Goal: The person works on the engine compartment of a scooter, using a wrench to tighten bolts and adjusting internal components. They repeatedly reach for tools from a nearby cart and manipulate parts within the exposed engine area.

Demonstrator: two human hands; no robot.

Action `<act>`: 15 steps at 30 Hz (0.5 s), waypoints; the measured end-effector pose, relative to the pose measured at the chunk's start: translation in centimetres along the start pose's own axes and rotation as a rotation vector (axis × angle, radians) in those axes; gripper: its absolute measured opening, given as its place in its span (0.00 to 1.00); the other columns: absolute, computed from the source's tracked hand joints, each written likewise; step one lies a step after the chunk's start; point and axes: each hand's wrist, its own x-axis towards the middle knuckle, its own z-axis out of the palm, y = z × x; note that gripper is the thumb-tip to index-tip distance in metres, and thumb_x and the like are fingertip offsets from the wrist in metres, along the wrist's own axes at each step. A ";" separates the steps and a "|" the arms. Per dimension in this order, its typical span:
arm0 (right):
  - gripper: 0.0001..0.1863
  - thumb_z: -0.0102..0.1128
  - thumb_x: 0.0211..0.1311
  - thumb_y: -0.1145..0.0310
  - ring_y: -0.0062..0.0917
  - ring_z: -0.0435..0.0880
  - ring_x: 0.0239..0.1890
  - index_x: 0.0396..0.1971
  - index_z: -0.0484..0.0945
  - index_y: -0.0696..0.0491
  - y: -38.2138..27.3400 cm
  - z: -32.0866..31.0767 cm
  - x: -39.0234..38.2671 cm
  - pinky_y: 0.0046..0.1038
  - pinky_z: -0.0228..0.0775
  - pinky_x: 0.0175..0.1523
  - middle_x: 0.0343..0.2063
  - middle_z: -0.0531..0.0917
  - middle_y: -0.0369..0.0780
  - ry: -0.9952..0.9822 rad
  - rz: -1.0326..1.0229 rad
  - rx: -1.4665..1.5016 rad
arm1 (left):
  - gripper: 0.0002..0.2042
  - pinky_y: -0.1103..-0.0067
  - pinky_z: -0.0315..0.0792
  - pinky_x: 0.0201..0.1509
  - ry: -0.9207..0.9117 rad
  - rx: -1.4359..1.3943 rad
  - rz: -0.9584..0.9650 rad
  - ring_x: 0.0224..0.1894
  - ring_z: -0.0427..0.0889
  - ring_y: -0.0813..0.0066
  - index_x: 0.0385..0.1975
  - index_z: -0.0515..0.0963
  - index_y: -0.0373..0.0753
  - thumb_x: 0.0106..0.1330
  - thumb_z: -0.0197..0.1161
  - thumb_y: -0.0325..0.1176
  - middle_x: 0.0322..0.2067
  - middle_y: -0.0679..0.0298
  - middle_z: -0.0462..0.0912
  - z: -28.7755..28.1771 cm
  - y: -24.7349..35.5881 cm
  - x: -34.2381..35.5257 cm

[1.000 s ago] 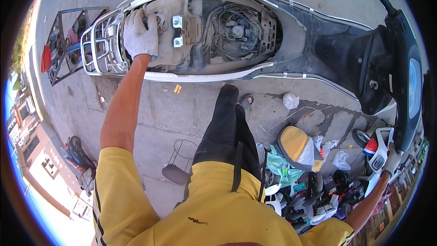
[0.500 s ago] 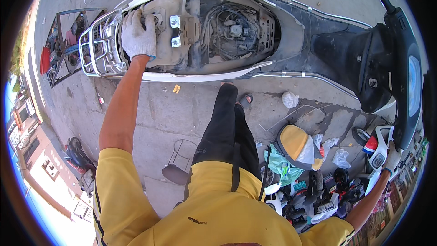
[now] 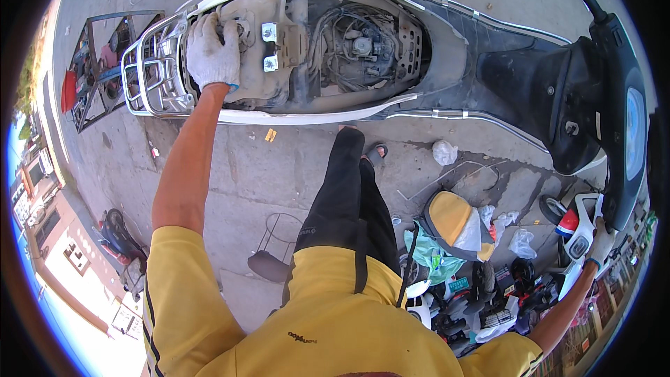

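A scooter (image 3: 447,56) with its seat off stands crosswise before me, its tail to the left and its front to the right. My left hand (image 3: 213,54), in a pale work glove, lies on the dusty tank area (image 3: 258,63) behind the engine bay, fingers spread over it beside the metal rear rack (image 3: 150,70). Low at the far right, my gloved right hand (image 3: 601,243) is wrapped round the near end of the handlebar (image 3: 622,192). That hand's fingers are partly hidden. Wires and engine parts (image 3: 361,45) show in the uncovered bay.
A yellow and grey bag (image 3: 450,216) lies on a heap of scooter parts (image 3: 488,300) at the lower right. A round wire-framed stool (image 3: 269,265) stands by my legs. Beyond the rack is a rusty metal frame (image 3: 91,91). A plastic bag (image 3: 444,153) lies near my foot.
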 end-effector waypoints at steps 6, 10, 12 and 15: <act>0.24 0.71 0.64 0.60 0.21 0.75 0.32 0.53 0.84 0.61 0.1 -0.3 0.2 0.28 0.67 0.40 0.34 0.83 0.35 -0.018 0.008 -0.010 | 0.25 0.62 0.68 0.72 0.004 -0.009 0.006 0.67 0.76 0.52 0.57 0.83 0.36 0.70 0.62 0.50 0.60 0.52 0.82 0.2 -0.3 0.0; 0.22 0.71 0.64 0.60 0.21 0.75 0.32 0.52 0.84 0.60 -0.3 0.4 -0.4 0.28 0.68 0.40 0.35 0.83 0.35 0.041 -0.032 0.051 | 0.25 0.62 0.68 0.72 -0.001 0.000 -0.002 0.67 0.76 0.52 0.57 0.83 0.36 0.70 0.62 0.50 0.60 0.52 0.82 0.1 -0.1 0.0; 0.21 0.71 0.64 0.61 0.20 0.75 0.31 0.51 0.84 0.60 -0.6 0.5 -0.5 0.28 0.67 0.39 0.35 0.83 0.34 0.051 -0.037 0.052 | 0.25 0.62 0.68 0.72 -0.005 0.000 -0.004 0.67 0.76 0.52 0.57 0.82 0.36 0.70 0.62 0.50 0.60 0.52 0.82 0.1 -0.2 0.0; 0.20 0.71 0.64 0.61 0.19 0.73 0.30 0.50 0.83 0.59 -0.7 0.1 -0.7 0.27 0.67 0.37 0.33 0.82 0.34 0.032 -0.026 0.017 | 0.25 0.62 0.68 0.72 -0.004 -0.005 0.004 0.67 0.76 0.52 0.57 0.83 0.36 0.70 0.62 0.50 0.61 0.52 0.82 0.2 -0.2 0.0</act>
